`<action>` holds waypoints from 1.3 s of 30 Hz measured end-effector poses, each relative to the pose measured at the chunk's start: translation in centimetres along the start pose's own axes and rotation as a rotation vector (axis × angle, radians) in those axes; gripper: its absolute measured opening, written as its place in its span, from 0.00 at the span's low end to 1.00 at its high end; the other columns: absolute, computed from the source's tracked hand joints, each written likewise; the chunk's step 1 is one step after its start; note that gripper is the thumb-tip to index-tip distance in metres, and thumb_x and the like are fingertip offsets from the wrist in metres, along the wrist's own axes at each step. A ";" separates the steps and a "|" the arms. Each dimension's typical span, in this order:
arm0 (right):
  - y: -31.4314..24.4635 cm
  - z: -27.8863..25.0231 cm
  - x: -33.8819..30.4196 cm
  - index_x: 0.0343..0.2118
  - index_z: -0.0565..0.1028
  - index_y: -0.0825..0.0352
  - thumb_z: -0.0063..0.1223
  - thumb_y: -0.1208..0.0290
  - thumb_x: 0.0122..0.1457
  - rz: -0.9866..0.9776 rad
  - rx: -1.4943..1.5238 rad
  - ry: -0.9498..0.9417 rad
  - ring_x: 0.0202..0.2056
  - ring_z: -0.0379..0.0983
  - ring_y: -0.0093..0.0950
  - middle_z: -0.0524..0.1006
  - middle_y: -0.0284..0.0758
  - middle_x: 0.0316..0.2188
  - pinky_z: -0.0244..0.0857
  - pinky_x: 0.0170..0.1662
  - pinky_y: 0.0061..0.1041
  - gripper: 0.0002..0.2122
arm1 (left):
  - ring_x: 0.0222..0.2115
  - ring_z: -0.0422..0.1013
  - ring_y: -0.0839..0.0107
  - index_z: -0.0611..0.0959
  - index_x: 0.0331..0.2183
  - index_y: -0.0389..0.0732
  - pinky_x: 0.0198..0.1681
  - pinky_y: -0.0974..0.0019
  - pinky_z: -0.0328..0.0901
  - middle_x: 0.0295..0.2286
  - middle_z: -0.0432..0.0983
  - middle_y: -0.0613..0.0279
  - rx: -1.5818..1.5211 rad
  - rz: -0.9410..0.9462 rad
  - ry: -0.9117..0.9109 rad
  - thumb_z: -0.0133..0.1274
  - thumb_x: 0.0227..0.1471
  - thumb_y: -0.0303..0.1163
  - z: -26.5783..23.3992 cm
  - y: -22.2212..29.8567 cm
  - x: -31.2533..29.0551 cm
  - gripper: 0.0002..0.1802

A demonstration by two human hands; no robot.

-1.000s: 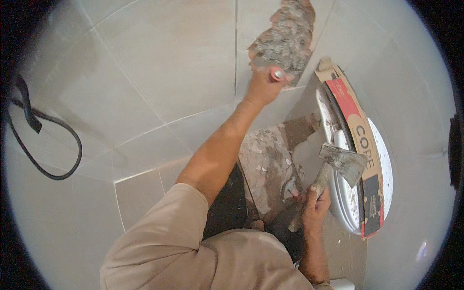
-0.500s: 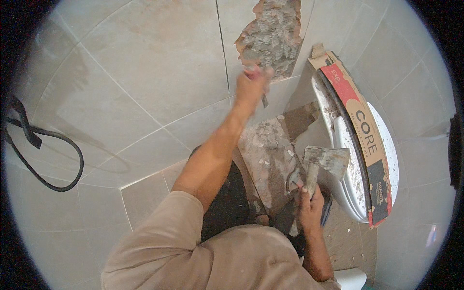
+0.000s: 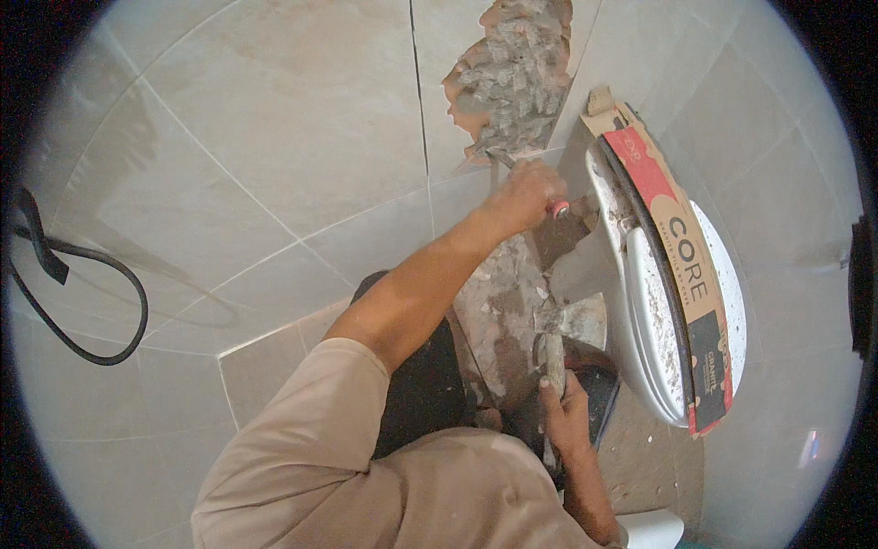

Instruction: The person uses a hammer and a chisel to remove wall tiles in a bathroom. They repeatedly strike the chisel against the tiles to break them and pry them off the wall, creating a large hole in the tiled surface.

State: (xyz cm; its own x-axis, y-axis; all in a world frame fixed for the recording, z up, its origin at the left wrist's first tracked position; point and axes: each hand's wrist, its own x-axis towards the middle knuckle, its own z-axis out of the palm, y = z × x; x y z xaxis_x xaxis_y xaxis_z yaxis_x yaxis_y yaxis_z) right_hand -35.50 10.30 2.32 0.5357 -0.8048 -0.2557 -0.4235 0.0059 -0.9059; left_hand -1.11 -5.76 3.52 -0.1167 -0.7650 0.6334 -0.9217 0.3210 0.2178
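Through the left lens of a fisheye pair on the person's head, we look steeply down and forward past the shirt (image 3: 412,489), which is nearest us at the bottom edge. We see the left hand (image 3: 530,194) and right hand (image 3: 567,414) farther off near the middle, the wall (image 3: 311,101) beyond them and the floor (image 3: 645,471) below, while tile joints (image 3: 220,159) bow and our round view ends in a dark rim (image 3: 846,64).

Chisel (image 3: 500,158) turned, tip now at rough patch's (image 3: 519,82) lower edge, hatchet (image 3: 580,321) shifted left
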 end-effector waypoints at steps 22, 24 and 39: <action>-0.1 -0.8 -1.5 0.40 0.74 0.73 0.56 0.59 0.66 0.060 -0.255 -0.019 0.28 0.76 0.38 0.78 0.47 0.26 0.70 0.35 0.39 0.17 | 0.35 0.79 0.43 0.87 0.32 0.42 0.40 0.45 0.73 0.31 0.82 0.42 0.016 -0.417 -0.129 0.59 0.52 0.45 -1.2 -1.5 6.1 0.16; 0.0 -0.9 -1.7 0.40 0.74 0.73 0.56 0.59 0.66 0.031 -0.301 -0.014 0.27 0.76 0.37 0.78 0.46 0.25 0.70 0.34 0.39 0.17 | 0.35 0.80 0.43 0.88 0.31 0.42 0.39 0.45 0.74 0.30 0.82 0.42 -0.036 -0.468 -0.040 0.58 0.53 0.45 -1.5 -1.9 6.8 0.15; 1.3 0.0 -2.4 0.41 0.75 0.73 0.57 0.60 0.65 0.030 -0.226 -0.048 0.29 0.77 0.38 0.79 0.45 0.25 0.70 0.35 0.38 0.17 | 0.44 0.76 0.42 0.85 0.34 0.34 0.46 0.45 0.71 0.39 0.79 0.35 -0.203 -0.516 -0.348 0.60 0.56 0.40 -2.1 8.9 0.2 0.16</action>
State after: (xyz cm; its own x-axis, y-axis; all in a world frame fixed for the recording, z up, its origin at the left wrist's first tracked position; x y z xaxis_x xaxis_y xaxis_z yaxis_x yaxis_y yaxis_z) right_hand -37.29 12.25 1.78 0.5525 -0.7769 -0.3019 -0.5899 -0.1085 -0.8002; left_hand -8.56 -1.88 7.18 0.1780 -0.9740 0.1402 -0.8072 -0.0630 0.5869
